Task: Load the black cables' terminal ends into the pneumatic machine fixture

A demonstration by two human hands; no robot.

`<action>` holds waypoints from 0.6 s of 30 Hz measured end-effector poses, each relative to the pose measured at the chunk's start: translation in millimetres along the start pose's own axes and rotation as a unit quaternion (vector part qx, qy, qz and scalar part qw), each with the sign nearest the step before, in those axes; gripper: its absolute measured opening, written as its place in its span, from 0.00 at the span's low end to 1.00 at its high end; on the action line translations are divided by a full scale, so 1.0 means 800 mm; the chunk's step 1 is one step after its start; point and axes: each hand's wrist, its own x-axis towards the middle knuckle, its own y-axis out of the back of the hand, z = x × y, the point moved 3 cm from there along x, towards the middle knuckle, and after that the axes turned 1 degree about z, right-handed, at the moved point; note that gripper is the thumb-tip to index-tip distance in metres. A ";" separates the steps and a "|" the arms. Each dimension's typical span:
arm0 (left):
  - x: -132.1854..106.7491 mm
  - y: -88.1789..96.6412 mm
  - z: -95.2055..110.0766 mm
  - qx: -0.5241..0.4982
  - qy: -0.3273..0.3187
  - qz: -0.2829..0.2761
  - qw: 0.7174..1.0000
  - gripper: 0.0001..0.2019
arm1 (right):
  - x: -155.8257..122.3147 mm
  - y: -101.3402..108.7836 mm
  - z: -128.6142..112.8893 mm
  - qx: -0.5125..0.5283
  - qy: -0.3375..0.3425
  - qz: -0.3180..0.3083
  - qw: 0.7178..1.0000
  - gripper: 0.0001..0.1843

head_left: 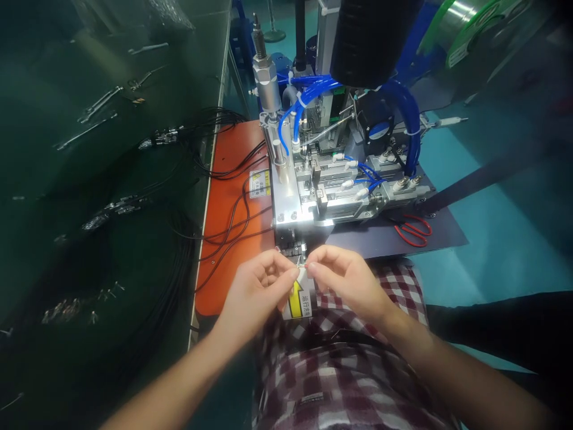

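Note:
My left hand (264, 278) and my right hand (340, 275) meet fingertip to fingertip at the front of a metal machine (290, 203). Between them runs a short, thin wire (301, 266), pinched at both ends. A small bit of red shows at the right fingertips; its kind is too small to make out. Just below the fingers is a white label with a yellow arrow (296, 301). Small dark metal parts of the machine (292, 248) sit right behind the fingertips.
Blue air tubes (313, 89) and cylinders top the machine. Red-handled scissors or pliers (414, 230) lie at its right. Black cables (233, 221) cross the orange board (224, 286). On the dark green table (134, 179) lie several bundles of small metal parts. A solder spool (465, 24) hangs upper right.

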 end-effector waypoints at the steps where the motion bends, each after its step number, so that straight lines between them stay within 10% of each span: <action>1: 0.000 0.000 -0.001 -0.010 0.001 -0.003 1.000 0.10 | -0.001 -0.001 0.000 -0.005 -0.003 -0.001 1.000 0.06; 10: 0.005 -0.002 -0.006 -0.056 0.026 -0.015 0.998 0.10 | -0.005 0.000 0.007 -0.108 0.024 0.017 0.994 0.08; 18: 0.014 -0.006 0.004 0.007 -0.007 0.101 0.995 0.08 | -0.002 -0.001 0.010 -0.178 0.065 0.067 0.980 0.08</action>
